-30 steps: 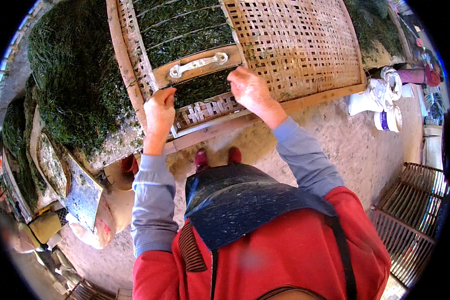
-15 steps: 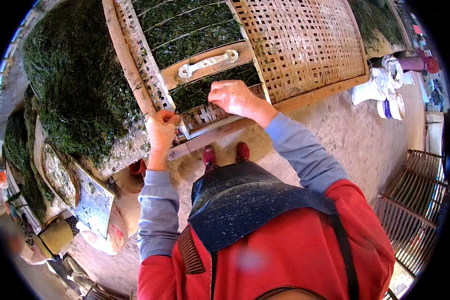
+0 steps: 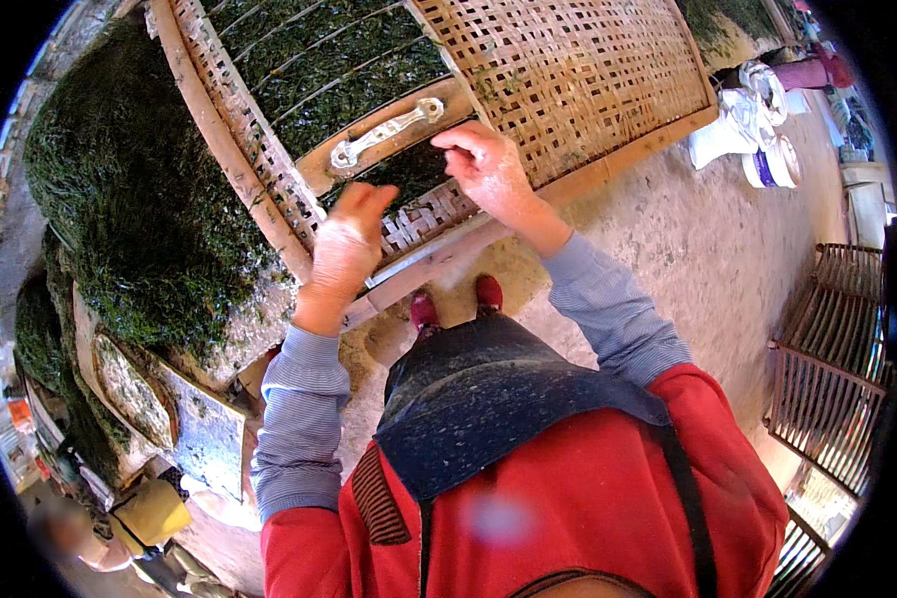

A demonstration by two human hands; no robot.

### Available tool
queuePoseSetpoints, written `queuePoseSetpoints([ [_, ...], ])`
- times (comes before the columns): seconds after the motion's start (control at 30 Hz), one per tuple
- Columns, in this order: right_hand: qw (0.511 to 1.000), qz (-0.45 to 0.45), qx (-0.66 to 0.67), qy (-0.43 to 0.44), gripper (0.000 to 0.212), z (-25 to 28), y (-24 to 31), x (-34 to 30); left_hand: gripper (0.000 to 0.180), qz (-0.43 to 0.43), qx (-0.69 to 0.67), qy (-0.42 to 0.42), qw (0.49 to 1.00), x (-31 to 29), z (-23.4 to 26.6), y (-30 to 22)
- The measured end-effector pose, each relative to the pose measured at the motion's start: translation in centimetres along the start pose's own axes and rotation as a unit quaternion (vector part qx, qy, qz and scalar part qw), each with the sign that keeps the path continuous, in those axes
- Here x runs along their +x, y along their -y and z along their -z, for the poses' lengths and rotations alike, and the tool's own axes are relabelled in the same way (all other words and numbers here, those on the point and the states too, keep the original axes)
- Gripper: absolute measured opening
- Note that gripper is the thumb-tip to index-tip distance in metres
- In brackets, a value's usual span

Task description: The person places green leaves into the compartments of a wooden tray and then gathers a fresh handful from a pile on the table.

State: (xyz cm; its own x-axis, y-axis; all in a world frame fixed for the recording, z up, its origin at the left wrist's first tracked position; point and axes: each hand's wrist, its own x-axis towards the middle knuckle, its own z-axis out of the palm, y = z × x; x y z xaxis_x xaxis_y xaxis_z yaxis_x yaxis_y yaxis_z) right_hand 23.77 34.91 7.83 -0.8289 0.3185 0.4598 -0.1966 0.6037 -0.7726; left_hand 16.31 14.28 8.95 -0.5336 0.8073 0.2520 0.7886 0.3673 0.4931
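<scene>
Dark green, stringy seaweed (image 3: 421, 182) lies in a narrow strip at the near end of a wooden frame, over a woven bamboo mat (image 3: 431, 221). A wooden bar with a pale metal handle (image 3: 387, 133) crosses the frame just beyond the strip. My left hand (image 3: 353, 231) is over the strip's left end, fingers bent and drawn together; whatever is in them is too small to make out. On the right end, my right hand (image 3: 490, 177) hovers by the frame's side with its fingers loosely apart. Nothing shows in it.
A large seaweed heap (image 3: 135, 199) rises at left beside the frame's wooden rail (image 3: 231, 140). To the right stretches a wide woven bamboo panel (image 3: 578, 85). White buckets (image 3: 772, 161) stand at far right, near slatted racks (image 3: 832, 369). A board (image 3: 204, 429) leans at lower left.
My left hand has left the frame's left corner and moved inward over the seaweed strip. My right hand has shifted right and up, its fingers opening. The view has shifted slightly.
</scene>
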Motion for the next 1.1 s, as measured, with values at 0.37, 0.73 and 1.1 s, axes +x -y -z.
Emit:
queuePoseSetpoints([
  [0.37,0.933,0.221,-0.274,0.076,0.021,0.8,0.8,-3.2,0.009,0.102,-0.033,-0.071,0.992,2.1,-4.3,0.7],
  [0.73,0.909,0.183,-0.372,0.037,0.017,2.1,-0.9,-2.5,0.034,0.097,0.126,-0.103,0.982,-0.7,-1.9,-0.6],
  [1.1,0.862,0.322,-0.276,0.277,0.044,-0.9,2.0,-0.3,0.040,0.184,-0.085,-0.272,0.941,-3.0,1.5,0.5],
])
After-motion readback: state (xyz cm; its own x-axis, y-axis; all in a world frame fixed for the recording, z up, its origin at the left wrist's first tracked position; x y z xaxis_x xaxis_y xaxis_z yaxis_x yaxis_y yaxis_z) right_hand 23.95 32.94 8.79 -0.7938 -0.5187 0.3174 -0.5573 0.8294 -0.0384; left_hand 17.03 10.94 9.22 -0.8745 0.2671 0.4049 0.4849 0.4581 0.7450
